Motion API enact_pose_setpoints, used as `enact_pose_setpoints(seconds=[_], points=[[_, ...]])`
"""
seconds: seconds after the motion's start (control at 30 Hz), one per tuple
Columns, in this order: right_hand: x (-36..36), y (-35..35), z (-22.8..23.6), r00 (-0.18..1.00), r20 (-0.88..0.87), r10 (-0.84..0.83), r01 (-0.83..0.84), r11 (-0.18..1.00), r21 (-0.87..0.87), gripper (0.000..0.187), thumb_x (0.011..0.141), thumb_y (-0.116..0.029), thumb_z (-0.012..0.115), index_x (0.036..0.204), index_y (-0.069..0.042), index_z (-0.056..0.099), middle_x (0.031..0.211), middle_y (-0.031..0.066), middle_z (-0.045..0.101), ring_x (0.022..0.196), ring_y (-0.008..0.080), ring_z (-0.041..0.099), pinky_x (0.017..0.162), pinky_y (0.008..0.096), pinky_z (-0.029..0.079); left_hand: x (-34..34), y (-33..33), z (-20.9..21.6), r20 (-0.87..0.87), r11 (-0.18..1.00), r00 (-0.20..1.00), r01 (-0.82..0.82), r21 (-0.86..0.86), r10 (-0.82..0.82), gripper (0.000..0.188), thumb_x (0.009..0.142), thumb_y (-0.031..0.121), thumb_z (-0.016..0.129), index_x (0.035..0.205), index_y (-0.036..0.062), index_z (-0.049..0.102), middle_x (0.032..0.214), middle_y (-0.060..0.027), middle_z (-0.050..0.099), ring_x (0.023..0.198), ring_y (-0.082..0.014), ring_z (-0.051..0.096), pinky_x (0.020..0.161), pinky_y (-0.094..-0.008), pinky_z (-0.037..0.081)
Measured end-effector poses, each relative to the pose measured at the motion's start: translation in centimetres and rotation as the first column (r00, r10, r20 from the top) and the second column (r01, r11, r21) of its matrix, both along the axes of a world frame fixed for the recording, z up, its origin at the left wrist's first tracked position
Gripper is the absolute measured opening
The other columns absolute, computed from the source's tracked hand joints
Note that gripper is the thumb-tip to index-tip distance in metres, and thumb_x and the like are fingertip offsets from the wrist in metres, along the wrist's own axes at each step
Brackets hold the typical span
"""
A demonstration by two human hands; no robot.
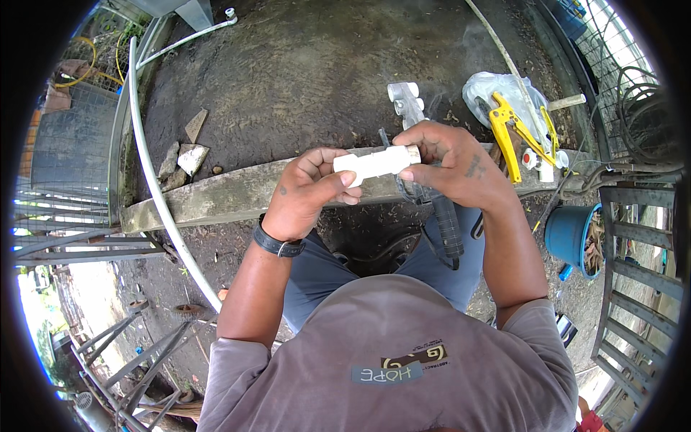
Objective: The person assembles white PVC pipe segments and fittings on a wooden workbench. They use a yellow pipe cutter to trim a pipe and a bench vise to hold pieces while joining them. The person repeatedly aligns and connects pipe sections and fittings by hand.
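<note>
Between my two hands, above the concrete ledge, is a white plastic pipe fitting (376, 165), lying nearly level. My left hand (311, 189) is closed round its left end, with the thumb along the near side. My right hand (455, 164) pinches the right end between thumb and fingers. A short ring-like end piece (413, 154) shows at those right fingertips; what it is made of I cannot tell. Just below my right hand, by my right thigh, is a tool with a black ribbed handle (448, 229) and a cord; its upper part is partly hidden.
The concrete ledge (237, 189) crosses in front of me. Beyond it are white pipe fittings (404, 92), a yellow pipe cutter (508, 129) and a clear plastic bag (484, 88). A long white pipe (147, 173) leans at left. A blue bucket (565, 236) stands at right.
</note>
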State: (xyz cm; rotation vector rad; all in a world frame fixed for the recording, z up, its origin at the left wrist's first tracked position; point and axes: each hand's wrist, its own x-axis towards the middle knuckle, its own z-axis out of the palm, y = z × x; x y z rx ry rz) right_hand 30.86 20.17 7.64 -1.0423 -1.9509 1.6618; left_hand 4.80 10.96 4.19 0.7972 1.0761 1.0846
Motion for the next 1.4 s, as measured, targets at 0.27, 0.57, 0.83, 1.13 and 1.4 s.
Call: enact_pose_setpoints(seconds=[0.27, 0.57, 0.83, 1.13, 1.4], points=[[-0.1, -0.3, 0.2, 1.000, -0.018, 0.000, 0.000, 1.000, 0.011, 0.039, 0.090, 0.001, 0.077, 0.127, 0.002, 0.066, 0.108, 0.0061, 0.074, 0.100, 0.0131, 0.069, 0.088, 0.0310, 0.054, -0.3, -0.1, -0.1, 0.003, 1.000, 1.000, 0.012, 0.003, -0.012, 0.037, 0.098, 0.009, 0.075, 0.129, -0.0057, 0.061, 0.107, -0.0136, 0.074, 0.091, -0.0191, 0.075, 0.081, -0.0324, 0.065], [-0.6, -1.1, -0.7, 0.991, -0.086, -0.104, 0.097, 0.992, -0.080, 0.038, 0.092, 0.002, 0.076, 0.128, 0.003, 0.064, 0.112, 0.0070, 0.072, 0.101, 0.0123, 0.067, 0.089, 0.0299, 0.054, -0.3, -0.5, -0.4, -0.064, 0.990, 0.996, -0.046, 0.131, 0.055, 0.042, 0.093, 0.001, 0.077, 0.133, -0.0019, 0.062, 0.111, -0.0105, 0.074, 0.094, -0.0158, 0.071, 0.085, -0.0311, 0.060], [-0.3, -1.1, -1.3, 0.983, -0.143, -0.117, 0.110, 0.992, -0.057, 0.039, 0.090, 0.003, 0.078, 0.126, 0.003, 0.065, 0.114, 0.0069, 0.071, 0.104, 0.0134, 0.067, 0.092, 0.0306, 0.054, -0.2, -0.1, 0.1, -0.167, 0.987, 0.985, -0.007, 0.161, 0.034, 0.043, 0.090, -0.003, 0.080, 0.130, -0.0005, 0.065, 0.110, -0.0066, 0.073, 0.095, -0.0101, 0.068, 0.086, -0.0258, 0.057], [-0.8, -1.5, -2.5, 0.970, -0.241, -0.032, 0.105, 0.949, 0.297, 0.036, 0.092, 0.000, 0.075, 0.127, -0.002, 0.066, 0.130, 0.0129, 0.064, 0.108, 0.0160, 0.068, 0.092, 0.0329, 0.054, 0.1, -0.3, -0.3, -0.154, 0.964, 0.987, -0.009, 0.265, 0.051, 0.046, 0.089, -0.008, 0.077, 0.132, 0.0024, 0.062, 0.122, -0.0079, 0.069, 0.109, -0.0123, 0.066, 0.094, -0.0296, 0.056], [-1.1, -1.5, -2.8, 0.938, -0.234, -0.255, 0.149, 0.907, -0.394, 0.039, 0.097, -0.022, 0.078, 0.125, 0.002, 0.067, 0.092, 0.0077, 0.073, 0.078, 0.0102, 0.067, 0.070, 0.0267, 0.053, 0.4, -0.3, -0.3, -0.247, 0.936, 0.964, -0.003, 0.351, 0.096, 0.050, 0.089, -0.009, 0.075, 0.136, 0.0003, 0.059, 0.124, -0.0096, 0.068, 0.112, -0.0140, 0.065, 0.096, -0.0309, 0.056]])
